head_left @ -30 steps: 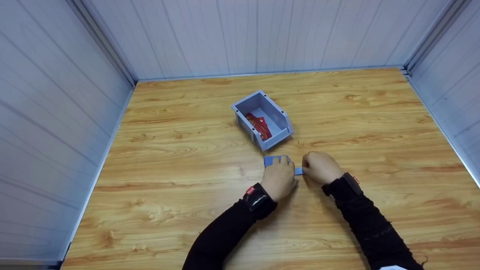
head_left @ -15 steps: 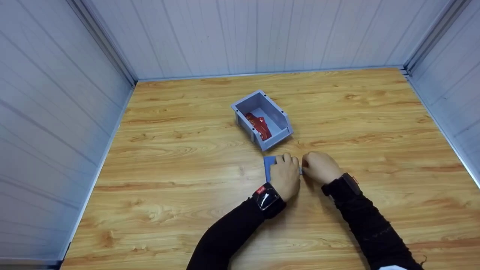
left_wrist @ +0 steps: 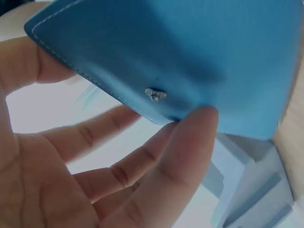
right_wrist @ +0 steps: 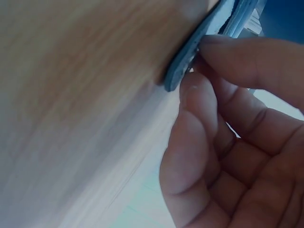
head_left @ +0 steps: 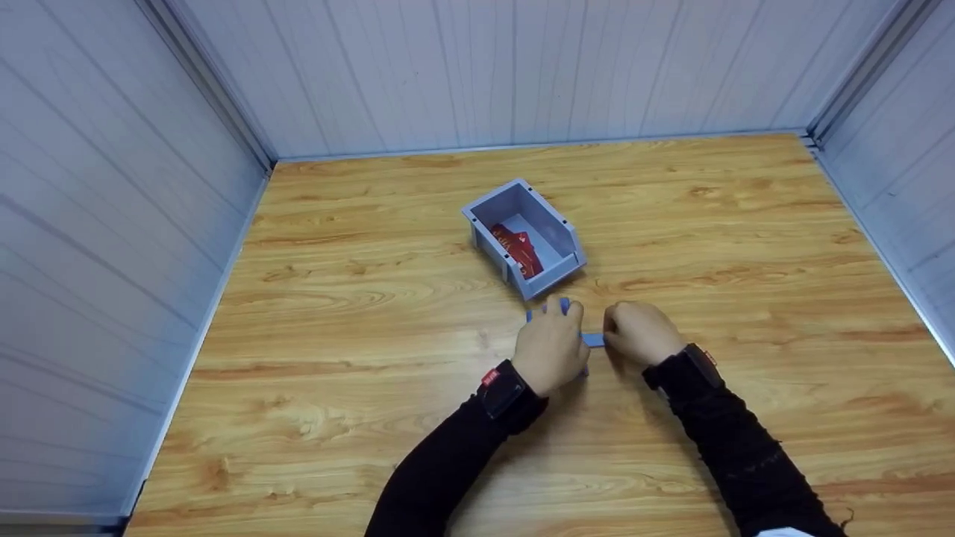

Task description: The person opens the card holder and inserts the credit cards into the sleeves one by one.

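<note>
My left hand (head_left: 550, 354) covers most of a blue leather wallet (left_wrist: 228, 52) with pale stitching along its edge. In the left wrist view, the thumb lies on its near face, other fingers reach behind the edge, and a small metal stud (left_wrist: 155, 94) shows between them. From the wallet a narrow blue strap (head_left: 593, 340) runs right to my right hand (head_left: 642, 333). Thumb and forefinger there pinch the strap's rounded end (right_wrist: 179, 69), close over the wooden table. Much of the wallet is hidden under the left hand in the head view.
Just beyond the hands stands a grey plastic bin (head_left: 556, 280) with red printed cards (head_left: 520, 250) inside. The wooden table (head_left: 336, 358) is bounded by a white panel wall (head_left: 477, 74) at the back and more panels on both sides.
My left hand shifted right toward the right hand, then back left and slightly forward; less of the wallet shows now. The strap between the hands shows more again. My right hand hardly moved.
</note>
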Tool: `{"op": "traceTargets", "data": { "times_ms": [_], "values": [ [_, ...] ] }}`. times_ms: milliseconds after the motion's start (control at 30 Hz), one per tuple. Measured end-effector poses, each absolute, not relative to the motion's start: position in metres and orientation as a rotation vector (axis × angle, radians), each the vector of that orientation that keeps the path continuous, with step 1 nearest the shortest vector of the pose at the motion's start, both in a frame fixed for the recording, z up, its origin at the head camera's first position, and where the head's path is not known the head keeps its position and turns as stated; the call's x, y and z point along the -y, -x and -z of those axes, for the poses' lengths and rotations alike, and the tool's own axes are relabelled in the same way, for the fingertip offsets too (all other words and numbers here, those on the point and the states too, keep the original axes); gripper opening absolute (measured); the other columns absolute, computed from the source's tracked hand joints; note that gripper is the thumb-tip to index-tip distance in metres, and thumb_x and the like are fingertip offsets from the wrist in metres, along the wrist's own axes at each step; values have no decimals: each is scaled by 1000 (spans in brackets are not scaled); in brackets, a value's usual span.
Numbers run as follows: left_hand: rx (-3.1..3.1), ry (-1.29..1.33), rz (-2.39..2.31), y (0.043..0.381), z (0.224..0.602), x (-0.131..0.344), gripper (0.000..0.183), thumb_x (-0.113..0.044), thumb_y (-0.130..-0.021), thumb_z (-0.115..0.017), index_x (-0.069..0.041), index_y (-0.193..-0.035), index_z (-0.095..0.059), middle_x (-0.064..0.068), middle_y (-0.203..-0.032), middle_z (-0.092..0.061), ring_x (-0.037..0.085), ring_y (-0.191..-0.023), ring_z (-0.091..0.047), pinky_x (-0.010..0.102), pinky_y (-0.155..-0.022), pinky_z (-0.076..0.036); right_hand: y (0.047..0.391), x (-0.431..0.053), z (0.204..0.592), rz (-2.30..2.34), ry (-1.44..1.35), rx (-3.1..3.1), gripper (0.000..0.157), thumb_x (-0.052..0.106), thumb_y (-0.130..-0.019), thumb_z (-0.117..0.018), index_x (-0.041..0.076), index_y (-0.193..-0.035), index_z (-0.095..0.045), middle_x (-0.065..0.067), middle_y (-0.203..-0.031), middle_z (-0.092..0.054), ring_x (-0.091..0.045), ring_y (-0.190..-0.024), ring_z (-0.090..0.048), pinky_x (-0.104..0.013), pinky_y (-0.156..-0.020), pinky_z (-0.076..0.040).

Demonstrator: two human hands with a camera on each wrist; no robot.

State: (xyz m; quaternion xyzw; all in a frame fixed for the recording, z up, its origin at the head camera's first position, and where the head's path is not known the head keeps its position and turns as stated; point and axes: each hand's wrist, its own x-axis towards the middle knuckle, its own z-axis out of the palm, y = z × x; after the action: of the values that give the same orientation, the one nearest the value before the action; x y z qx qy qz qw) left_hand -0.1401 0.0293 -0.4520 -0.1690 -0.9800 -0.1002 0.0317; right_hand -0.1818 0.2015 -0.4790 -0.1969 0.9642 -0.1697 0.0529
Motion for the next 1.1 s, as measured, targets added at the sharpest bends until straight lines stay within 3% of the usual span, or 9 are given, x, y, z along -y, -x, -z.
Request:
{"op": "traceTargets", "data": {
  "times_ms": [433, 533, 833, 1100],
  "values": [
    [2849, 421, 460, 127, 441, 21, 36, -11, -78, -62, -2, -113, -60, 15, -97, -63, 31, -78, -63, 41, -62, -55, 181, -202, 479, 527, 585, -2921, 10, 5, -78, -61, 7, -71, -68, -5, -72, -68, -23, -66, -61, -42, -66, -51],
    [2821, 378, 493, 127, 445, 32, 31, -8, -77, -63, -2, -107, -61, 15, -95, -62, 32, -76, -62, 42, -61, -55, 181, -202, 479, 528, 577, -2917, 10, 4, -78, -61, 7, -70, -68, -5, -72, -67, -22, -66, -60, -42, -66, -51],
    [2825, 306, 350, 134, 467, 58, 35, -5, -77, -68, 4, -110, -61, 18, -97, -62, 31, -75, -61, 40, -55, -55, 180, -201, 479, 527, 564, -2903, 10, 5, -79, -61, 6, -72, -68, -5, -72, -67, -22, -65, -59, -41, -66, -51],
    [2823, 359, 233, 138, 478, 58, 18, -3, -80, -66, 1, -98, -64, 15, -94, -61, 30, -77, -60, 38, -54, -55, 181, -201, 479, 523, 568, -2900, 10, 6, -80, -61, 6, -72, -67, -5, -71, -66, -21, -64, -58, -41, -65, -50]
  ]
}}
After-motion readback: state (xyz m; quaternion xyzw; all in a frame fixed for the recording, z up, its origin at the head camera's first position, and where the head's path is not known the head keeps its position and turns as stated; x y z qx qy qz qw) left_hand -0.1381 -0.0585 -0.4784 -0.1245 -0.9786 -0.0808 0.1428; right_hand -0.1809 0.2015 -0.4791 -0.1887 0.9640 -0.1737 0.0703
